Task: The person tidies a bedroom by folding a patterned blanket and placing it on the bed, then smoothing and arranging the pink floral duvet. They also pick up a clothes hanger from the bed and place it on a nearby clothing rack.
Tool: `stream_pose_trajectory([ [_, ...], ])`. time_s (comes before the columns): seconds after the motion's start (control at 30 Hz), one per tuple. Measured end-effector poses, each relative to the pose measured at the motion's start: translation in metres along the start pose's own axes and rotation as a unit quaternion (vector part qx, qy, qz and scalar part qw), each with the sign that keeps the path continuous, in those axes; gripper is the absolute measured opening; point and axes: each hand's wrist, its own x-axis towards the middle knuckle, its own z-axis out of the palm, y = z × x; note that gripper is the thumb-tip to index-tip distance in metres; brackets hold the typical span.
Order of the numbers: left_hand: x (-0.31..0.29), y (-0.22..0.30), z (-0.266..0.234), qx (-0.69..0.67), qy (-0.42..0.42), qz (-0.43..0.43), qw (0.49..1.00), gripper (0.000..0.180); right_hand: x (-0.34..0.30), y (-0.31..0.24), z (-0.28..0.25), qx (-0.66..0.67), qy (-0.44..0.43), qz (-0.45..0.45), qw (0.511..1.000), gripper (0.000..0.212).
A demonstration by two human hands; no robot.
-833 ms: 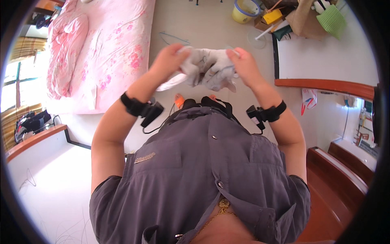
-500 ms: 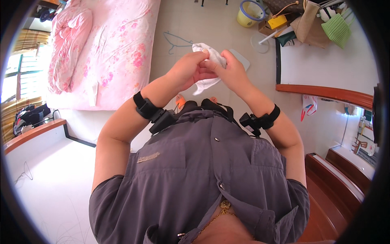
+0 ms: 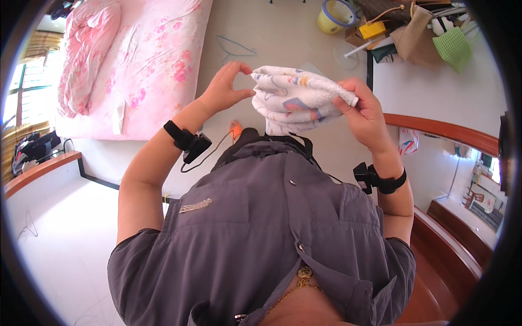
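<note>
A white towel (image 3: pixel 296 100) with blue, orange and pink printed figures is stretched in loose folds between my hands, in front of my waist. The fingertips and thumb of my left hand (image 3: pixel 225 87) are at its left end, the palm clear of the cloth. Gathered cloth hides part of that grip. At the other end, my right hand (image 3: pixel 361 111) pinches the fuzzy edge between thumb and fingers. Black bands with small boxes circle both forearms.
A bed (image 3: pixel 147 70) with pink floral bedding stands on the left. On the floor beyond the towel lies a blue wire hanger (image 3: pixel 235 49). At the far right are a yellow bucket (image 3: pixel 336 17), bags and a green woven bag (image 3: pixel 453 48). White surfaces edged in red-brown wood flank me.
My hands have moved apart, left hand leftward and right hand rightward. The bunched white cloth is now spread out between them, showing its printed pattern.
</note>
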Motion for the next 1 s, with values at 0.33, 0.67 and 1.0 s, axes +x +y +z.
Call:
stream_pose_trajectory([
  [0.33, 0.010, -0.027, 0.069, 0.207, -0.219, 0.123, 0.945, 0.026, -0.050, -0.042, -0.037, 0.101, -0.077, -0.082, 0.988, 0.013],
  [0.67, 0.038, 0.009, -0.075, 0.149, -0.029, 0.170, 0.974, 0.017, -0.081, 0.055, -0.108, -0.047, 0.192, 0.162, 0.967, 0.005],
  [1.0, 0.012, 0.080, -0.153, 0.232, 0.137, 0.155, 0.950, 0.018, 0.007, 0.042, -0.130, -0.048, 0.183, -0.041, 0.981, 0.013],
])
